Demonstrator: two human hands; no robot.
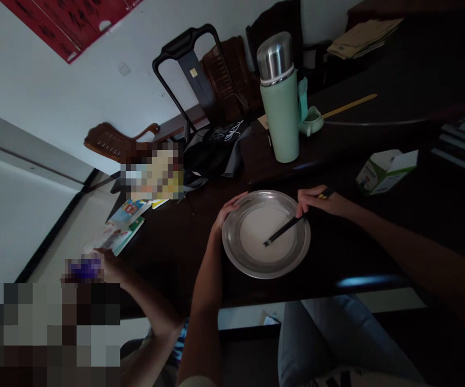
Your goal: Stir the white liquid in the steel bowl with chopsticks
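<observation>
A round metal bowl (230,250) stands on the dark table in front of me, with a milky white mixture (252,231) in it. My left hand (229,210) grips the bowl by its left rim, fingers along the outside. In my right hand (315,201), closed at the bowl's right edge, is a pair of dark chopsticks (284,231). They slant down to the left, and their silvery tips are at the white mixture near the middle of the bowl.
Behind the bowl stands a mint-green thermos (280,118), beside a small green pitcher (312,122). An opened small carton (387,172) lies to the right. At left, another person's arm (147,295) rests near some books (129,215). Paper envelopes (363,37) lie at the back.
</observation>
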